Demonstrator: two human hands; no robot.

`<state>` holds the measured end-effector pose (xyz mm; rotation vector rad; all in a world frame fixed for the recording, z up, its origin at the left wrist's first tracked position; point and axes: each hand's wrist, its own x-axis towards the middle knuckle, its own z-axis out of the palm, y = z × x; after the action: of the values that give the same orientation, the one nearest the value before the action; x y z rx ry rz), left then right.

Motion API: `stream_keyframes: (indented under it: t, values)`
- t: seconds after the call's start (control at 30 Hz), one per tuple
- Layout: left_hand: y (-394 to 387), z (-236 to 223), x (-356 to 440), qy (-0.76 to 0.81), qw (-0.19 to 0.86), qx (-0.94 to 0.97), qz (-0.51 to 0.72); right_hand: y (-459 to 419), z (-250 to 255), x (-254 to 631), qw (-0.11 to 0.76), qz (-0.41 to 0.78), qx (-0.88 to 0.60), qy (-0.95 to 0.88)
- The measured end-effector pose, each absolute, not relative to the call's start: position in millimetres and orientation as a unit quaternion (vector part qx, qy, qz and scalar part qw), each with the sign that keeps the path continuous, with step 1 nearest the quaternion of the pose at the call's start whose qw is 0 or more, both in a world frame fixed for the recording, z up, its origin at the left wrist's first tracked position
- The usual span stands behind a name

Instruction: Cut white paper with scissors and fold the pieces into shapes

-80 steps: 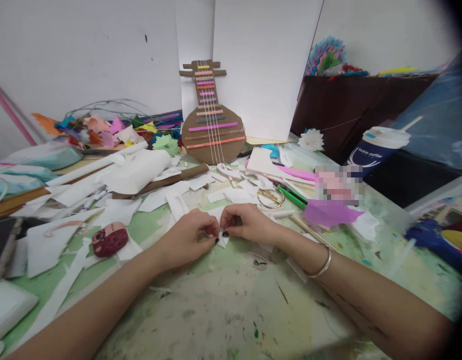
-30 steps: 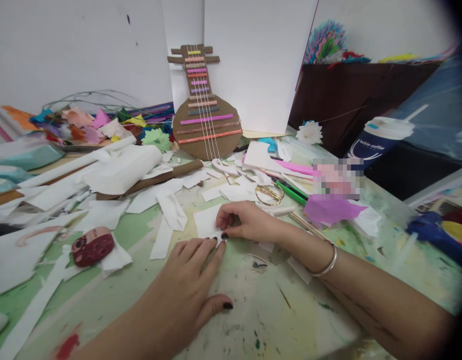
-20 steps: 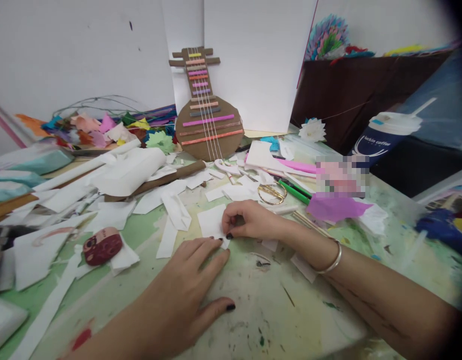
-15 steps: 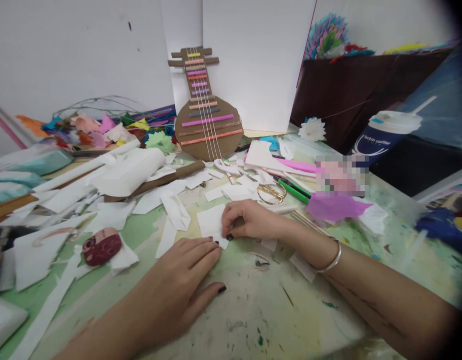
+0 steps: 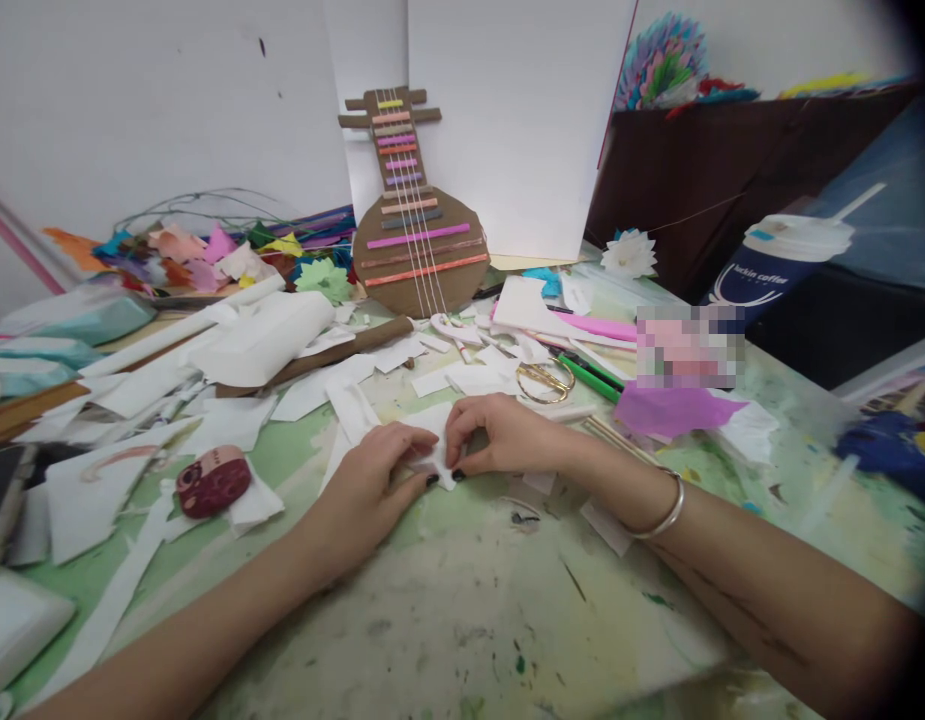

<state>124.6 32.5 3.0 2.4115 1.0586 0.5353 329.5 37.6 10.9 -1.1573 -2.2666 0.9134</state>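
Note:
A small white piece of paper (image 5: 434,455) lies on the table between my two hands, its near edge bent up. My right hand (image 5: 492,435) pinches its right side between thumb and fingers. At the left side, my left hand (image 5: 383,465) has its fingers and thumb curled around the paper's edge. Scraps of white paper (image 5: 353,410) lie just beyond my left hand. Gold-handled scissors (image 5: 544,381) rest behind my right hand, beside a green pen-like tool (image 5: 593,378).
A brown cardboard lute (image 5: 424,250) with coloured strips leans at the back against a white board (image 5: 507,130). A dark red patterned object (image 5: 213,482) sits on the left. A coffee cup (image 5: 777,265) stands at right, near purple paper (image 5: 676,411).
My left hand has gone from lying flat to curling its fingers and thumb on the paper. The paper's near edge is now bent up. My right hand keeps its pinch.

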Motion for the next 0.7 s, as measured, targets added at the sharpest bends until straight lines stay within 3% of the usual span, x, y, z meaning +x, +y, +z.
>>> stream_keyframes:
  t: [0.2,0.7]
  values:
    - [43,15,127,0.376,0.311,0.862,0.137,37,12,328,0.21,0.32,-0.42,-0.823]
    - [44,13,124,0.371,0.319,0.86,0.143,31,15,322,0.188,0.275,-0.454,-0.827]
